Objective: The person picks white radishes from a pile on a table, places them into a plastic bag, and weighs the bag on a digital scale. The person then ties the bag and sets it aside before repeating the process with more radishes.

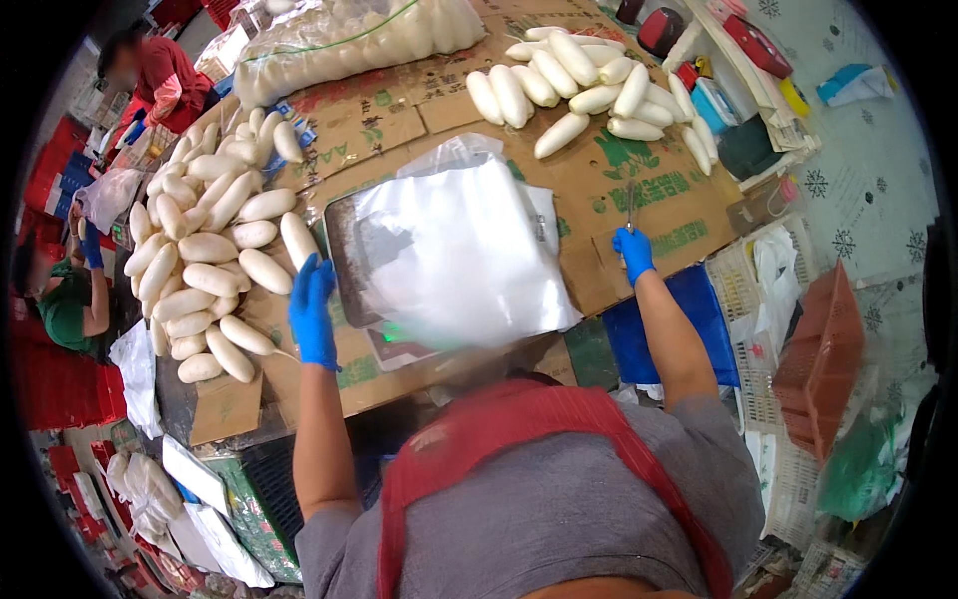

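Radish point(297, 241) lies at the fingers of my left hand point(313, 311) on the cardboard-covered counter point(589, 240), beside the tray point(346, 255), its long axis going away from me, slightly leftward; whether I grip it, I cannot tell. My right hand point(633, 252) is closed around a thin metal tool point(630, 205), which points also forward.

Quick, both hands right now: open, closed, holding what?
Left hand: fingers at the near end of a white radish; gripping or only touching, I can't tell.
Right hand: closed, holding a thin metal tool.
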`<state>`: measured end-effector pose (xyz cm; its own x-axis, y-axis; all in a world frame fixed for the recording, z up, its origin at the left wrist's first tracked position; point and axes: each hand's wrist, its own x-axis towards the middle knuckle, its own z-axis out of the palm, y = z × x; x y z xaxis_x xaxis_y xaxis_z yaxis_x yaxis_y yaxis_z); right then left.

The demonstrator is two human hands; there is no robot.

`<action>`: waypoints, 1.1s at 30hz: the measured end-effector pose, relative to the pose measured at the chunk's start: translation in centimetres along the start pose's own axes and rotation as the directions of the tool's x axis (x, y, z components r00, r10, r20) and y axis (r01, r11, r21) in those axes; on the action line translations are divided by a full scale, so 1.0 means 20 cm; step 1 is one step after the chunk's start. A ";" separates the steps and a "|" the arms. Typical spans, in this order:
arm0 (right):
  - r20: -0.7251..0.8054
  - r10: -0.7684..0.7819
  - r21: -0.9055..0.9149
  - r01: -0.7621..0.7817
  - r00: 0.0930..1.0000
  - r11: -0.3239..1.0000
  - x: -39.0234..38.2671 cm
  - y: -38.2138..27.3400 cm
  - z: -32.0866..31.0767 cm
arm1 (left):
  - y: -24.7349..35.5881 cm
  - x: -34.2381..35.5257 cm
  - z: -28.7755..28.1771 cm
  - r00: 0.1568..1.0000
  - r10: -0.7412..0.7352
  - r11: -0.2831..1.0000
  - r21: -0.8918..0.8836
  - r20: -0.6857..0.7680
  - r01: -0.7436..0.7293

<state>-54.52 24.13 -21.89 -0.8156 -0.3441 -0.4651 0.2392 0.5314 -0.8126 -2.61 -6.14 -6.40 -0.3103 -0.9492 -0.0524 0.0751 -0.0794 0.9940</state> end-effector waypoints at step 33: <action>0.234 -0.368 0.038 0.370 0.900 0.928 0.27 0.05 -0.21 | -0.06 -0.01 2.07 0.725 -0.179 0.938 -0.107 0.665 0.330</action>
<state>-60.93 26.02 -23.74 -0.6990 -0.6862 -0.2012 -0.0601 0.3367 -0.9397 -41.84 6.70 -3.57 -0.8685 -0.4718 -0.1520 0.0699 -0.4201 0.9048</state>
